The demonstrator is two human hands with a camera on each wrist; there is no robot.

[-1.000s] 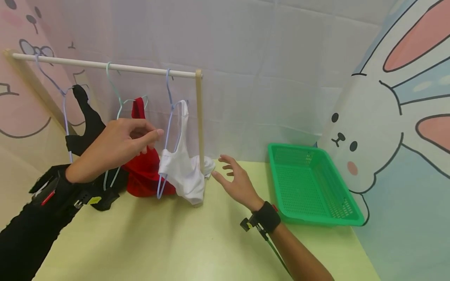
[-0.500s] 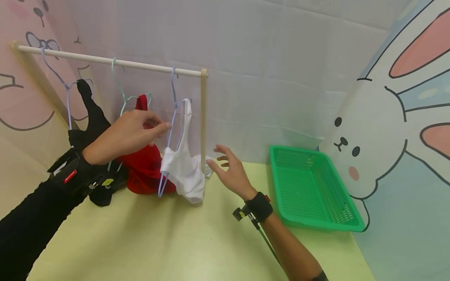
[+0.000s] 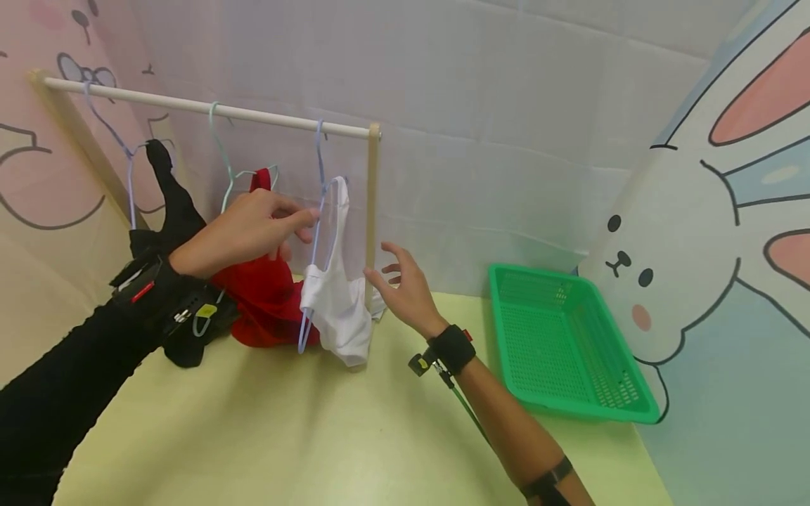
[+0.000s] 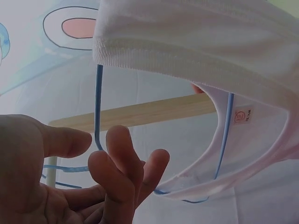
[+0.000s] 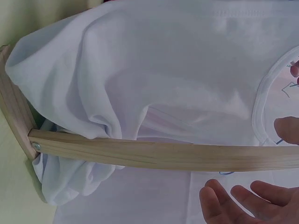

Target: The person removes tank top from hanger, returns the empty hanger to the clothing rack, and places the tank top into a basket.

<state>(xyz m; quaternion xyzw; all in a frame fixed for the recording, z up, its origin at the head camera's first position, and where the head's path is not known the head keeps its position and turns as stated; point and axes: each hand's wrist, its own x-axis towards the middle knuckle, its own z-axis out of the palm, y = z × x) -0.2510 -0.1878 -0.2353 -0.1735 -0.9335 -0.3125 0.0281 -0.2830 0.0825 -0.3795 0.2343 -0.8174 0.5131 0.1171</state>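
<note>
On the worktop (image 3: 380, 436), a rack (image 3: 372, 190) stands left of a green basket (image 3: 557, 344). At its right end hangs a white top (image 3: 338, 309) on a blue hanger (image 4: 98, 102). The left hand (image 3: 259, 228), thumb and fingers parted, meets that hanger, contact unclear; the right hand (image 3: 408, 292) spreads its fingers beside the post.

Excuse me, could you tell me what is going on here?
A person is working at a white top on a blue hanger, hung from a rack. The left hand is by the hanger, loosely bent; contact is unclear. The right hand hovers open near the rack's post. A red garment and a black garment hang alongside.
</note>
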